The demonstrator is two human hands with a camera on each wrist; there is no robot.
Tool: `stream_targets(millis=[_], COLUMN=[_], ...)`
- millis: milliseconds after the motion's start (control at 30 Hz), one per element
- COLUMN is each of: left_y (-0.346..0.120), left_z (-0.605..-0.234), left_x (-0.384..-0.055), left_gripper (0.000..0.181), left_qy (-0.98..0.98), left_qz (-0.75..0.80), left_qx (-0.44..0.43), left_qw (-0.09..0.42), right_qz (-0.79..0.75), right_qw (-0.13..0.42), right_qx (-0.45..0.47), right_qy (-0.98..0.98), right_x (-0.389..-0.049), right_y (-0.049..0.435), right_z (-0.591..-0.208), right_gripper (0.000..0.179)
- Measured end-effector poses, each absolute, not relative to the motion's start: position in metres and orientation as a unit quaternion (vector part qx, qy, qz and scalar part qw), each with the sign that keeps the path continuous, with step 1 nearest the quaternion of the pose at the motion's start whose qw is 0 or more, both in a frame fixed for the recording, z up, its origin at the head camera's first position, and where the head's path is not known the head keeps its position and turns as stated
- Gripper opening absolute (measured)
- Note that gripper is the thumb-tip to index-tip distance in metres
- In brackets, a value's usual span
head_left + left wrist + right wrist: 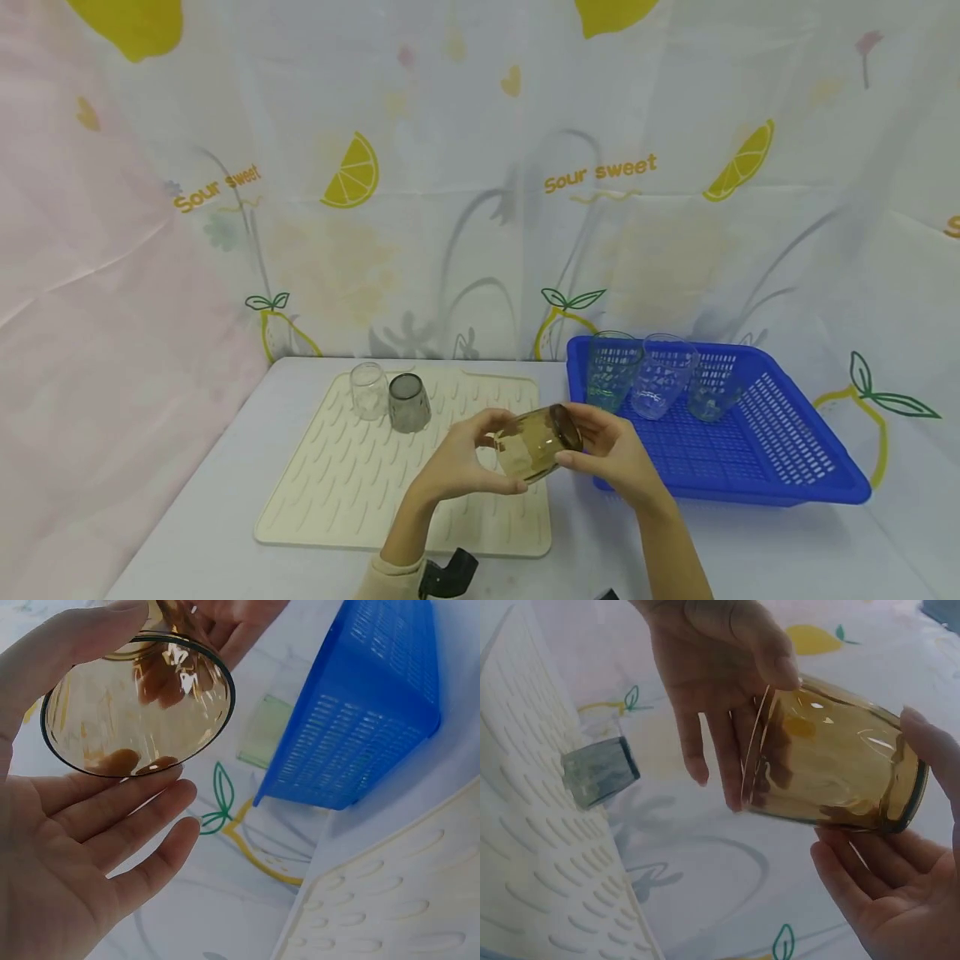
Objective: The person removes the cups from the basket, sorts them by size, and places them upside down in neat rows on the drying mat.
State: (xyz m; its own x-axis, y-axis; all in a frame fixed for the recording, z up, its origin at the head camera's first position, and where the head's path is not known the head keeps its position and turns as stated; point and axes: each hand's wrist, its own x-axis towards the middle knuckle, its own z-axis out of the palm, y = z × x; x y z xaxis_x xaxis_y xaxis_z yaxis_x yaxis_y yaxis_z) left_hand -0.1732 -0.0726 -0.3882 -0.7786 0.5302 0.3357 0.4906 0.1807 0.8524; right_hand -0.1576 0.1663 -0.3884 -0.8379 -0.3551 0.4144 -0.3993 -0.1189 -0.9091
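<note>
Seen with the left hand (459,460) partly hidden behind an amber glass (528,446) and 1 sleeve (392,578) cropped by the head view's lower edge; at the right wrist view's upper corner, with 1 dark object (943,612) too cut-off to identify.

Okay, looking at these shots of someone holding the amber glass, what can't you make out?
- Left wrist view: the top edge cuts off the far end of the amber glass and part of the right hand.
- Left wrist view: the basket's wall hides its inside and part of the green glass.
- Head view: the bottom edge cuts off a small dark object right of centre; I can't identify it.
</note>
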Motion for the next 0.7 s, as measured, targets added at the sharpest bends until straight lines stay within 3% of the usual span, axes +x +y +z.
stream_targets(millis=[333, 700], left_y=[-0.065, -0.062], left_z=[-0.39, -0.391], left_x=[-0.171, -0.17], left_gripper=[0.065, 0.057], left_qy=[0.788, 0.78], left_qz=[0.517, 0.528], left_qx=[0.335, 0.336], left_qw=[0.014, 0.007], right_qz=[0.648, 0.561], right_qw=[0.062, 0.055], right_qx=[0.363, 0.328], right_qy=[-0.666, -0.758], right_x=[-0.162, -0.163], right_y=[0.154, 0.145], right_z=[-0.379, -0.366], right_gripper=[0.051, 0.056])
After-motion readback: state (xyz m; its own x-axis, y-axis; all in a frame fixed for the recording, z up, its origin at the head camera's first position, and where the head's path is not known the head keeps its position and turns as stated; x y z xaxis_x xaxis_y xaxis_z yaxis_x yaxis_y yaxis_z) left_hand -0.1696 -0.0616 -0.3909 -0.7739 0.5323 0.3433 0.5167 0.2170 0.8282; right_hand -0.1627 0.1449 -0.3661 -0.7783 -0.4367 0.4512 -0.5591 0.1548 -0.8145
